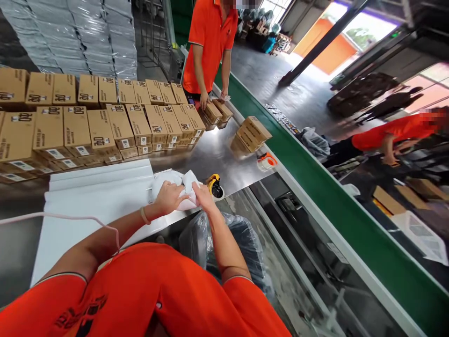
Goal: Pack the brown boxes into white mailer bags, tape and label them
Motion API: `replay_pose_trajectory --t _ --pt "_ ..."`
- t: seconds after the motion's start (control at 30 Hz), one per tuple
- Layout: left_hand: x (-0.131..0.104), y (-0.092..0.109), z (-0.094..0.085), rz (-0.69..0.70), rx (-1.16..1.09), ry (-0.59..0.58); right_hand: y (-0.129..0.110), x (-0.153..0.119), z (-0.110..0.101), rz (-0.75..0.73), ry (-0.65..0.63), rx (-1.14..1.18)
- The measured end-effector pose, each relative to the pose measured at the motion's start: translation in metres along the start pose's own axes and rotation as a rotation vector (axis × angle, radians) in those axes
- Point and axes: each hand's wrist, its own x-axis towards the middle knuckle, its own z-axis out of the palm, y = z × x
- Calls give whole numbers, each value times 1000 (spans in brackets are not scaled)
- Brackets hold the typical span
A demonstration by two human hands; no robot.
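My left hand (169,196) presses down on a white bagged item (174,180) lying at the near edge of the steel table (217,150). My right hand (203,193) pinches the white wrapping at the item's right side. Both hands grip the same white package. A yellow and black tape dispenser (214,185) lies just right of my right hand. A large white sheet (94,196) covers the table to the left of the package.
Rows of brown cartons (101,126) fill the table's far left. A small stack of cartons (251,133) and an orange tape dispenser (266,161) sit near the green conveyor (326,196). A co-worker in orange (209,47) handles cartons (217,112) at the far end. A plastic-lined bin (238,243) stands below.
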Motion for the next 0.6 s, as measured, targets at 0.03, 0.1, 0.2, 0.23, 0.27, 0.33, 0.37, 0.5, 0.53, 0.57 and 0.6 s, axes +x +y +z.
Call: replay_pose_trajectory --t 0.03,0.1,0.2,0.23,0.27,0.33,0.37,0.5,0.53,0.57,0.6 --pt "5 -1 -4 -23 -32 -35 1 0 -9 -21 0 -42" --pt "12 -4 -11 -81 -107 -70 4 -5 -27 -56 148 -189" --pt "18 -8 -18 -151 -171 -83 11 -17 -42 -138 567 -448" --pt "20 -9 -19 -168 -176 -88 13 -21 -42 -194 611 -488" --pt "21 -9 -20 -181 -178 -97 15 -23 -37 -261 577 -502" --pt "22 -9 -22 -187 -181 -132 19 -22 -22 -383 355 -482" --pt "22 -9 -23 -179 -180 -154 21 -19 -12 -413 233 -459" --pt "20 -11 -27 -115 -197 -212 27 -5 16 -350 16 -326" --pt "18 -12 -28 -93 -199 -205 27 -2 19 -309 10 -288" --pt "17 -13 -29 -68 -195 -192 27 0 19 -266 11 -253" --pt "14 -14 -30 -44 -178 -178 25 1 19 -223 16 -221"
